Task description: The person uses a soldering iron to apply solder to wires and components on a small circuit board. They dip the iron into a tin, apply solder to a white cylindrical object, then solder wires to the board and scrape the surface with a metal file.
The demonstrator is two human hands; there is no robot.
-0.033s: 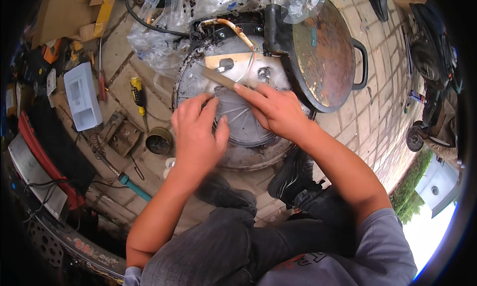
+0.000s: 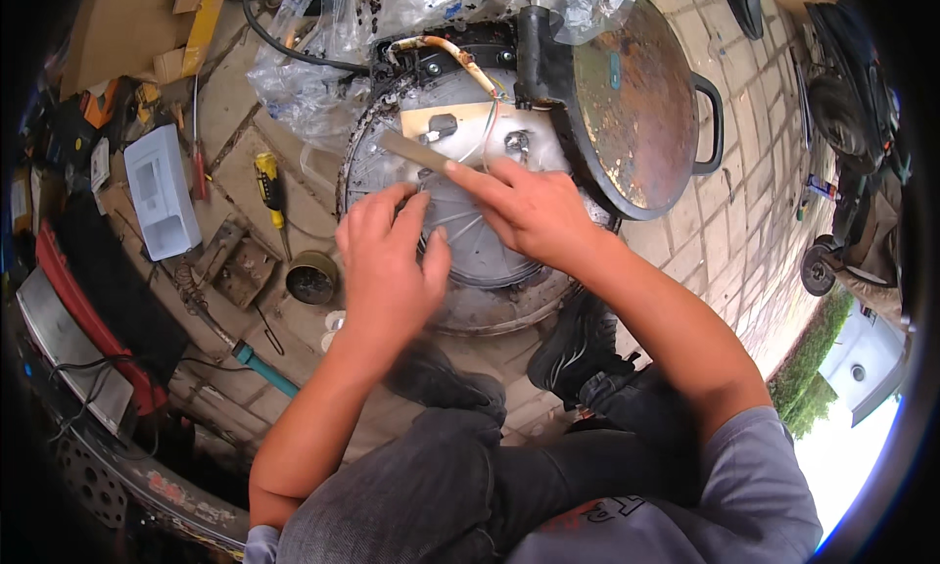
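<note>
A round electric griddle-like appliance lies opened in front of me, its grey ribbed disc facing up inside a dirty rim. White padding and thin coloured wires show on the far part of the disc. My right hand grips a flat, narrow grey-brown strip, its index finger laid along the near end; the free end points left over the disc. Close by, my left hand rests over the disc's left side, fingers bent and thumb apart, with nothing visible in it. The fingertips' contact points are partly hidden.
The appliance's round, stained lid with a black handle is folded out at right. Plastic bags lie behind. At left are a yellow-black screwdriver, a light-blue tray, a round tin and a soldering iron.
My right hand has shifted slightly left and up with the flat strip, so the strip's free end reaches nearer the disc's left rim. The left hand stays nearly still.
</note>
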